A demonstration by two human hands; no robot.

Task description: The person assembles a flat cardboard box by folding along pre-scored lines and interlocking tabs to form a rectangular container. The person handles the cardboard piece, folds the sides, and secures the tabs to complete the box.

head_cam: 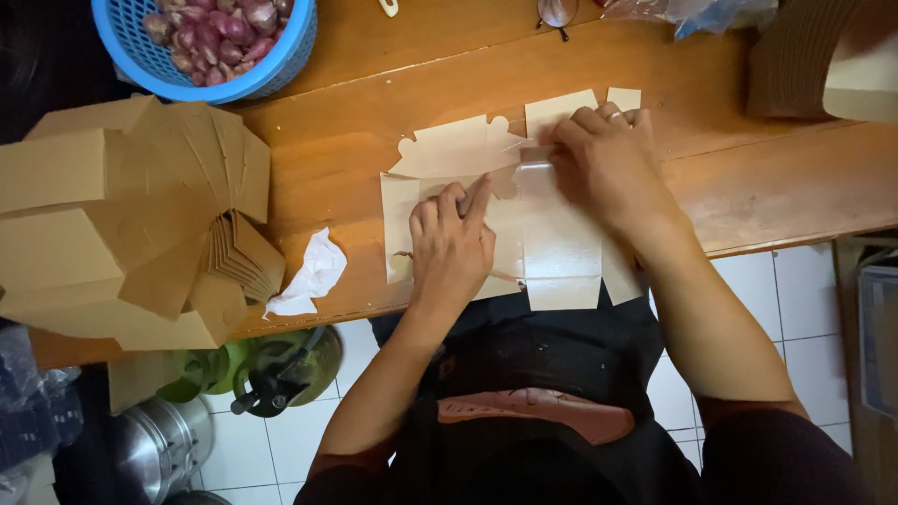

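- Flat die-cut carton blank (552,234), pale inner side up, lying on the wooden bench (767,187) right at the near edge, bottom flaps hanging a bit over it.
- Looks light, thin and springy, probably slick on that glossy face; creases easily at the scored lines, tears at the small tabs if yanked.
- Best taken by the panel edges or pressed flat beside a score line, not by the little curved tabs.
- Left hand (451,245) palm down on the blank's left panel, fingers (479,198) stretched out flat, pinning not pinching.
- Right hand (603,159) at the blank's top edge, fingers curled around a flap there; looks like a pinch on the flap, though the fingertips hide underneath, so only fairly sure.
- Left of the blank: crumpled white tissue (313,276), touching nothing, just beside the bench edge.
- Further left of the blank: big stack of brown folded cartons (131,224), fanned out and hogging that end of the bench.
- Up and left of the blank: blue basket (281,56) of red shallots (220,28), well apart.
- Up and right of the blank: brown ribbed stack (795,56) and a plastic bag (692,14), also well apart.
- Nothing actually crowding the blank itself; only the tissue sits near enough to get swept along.
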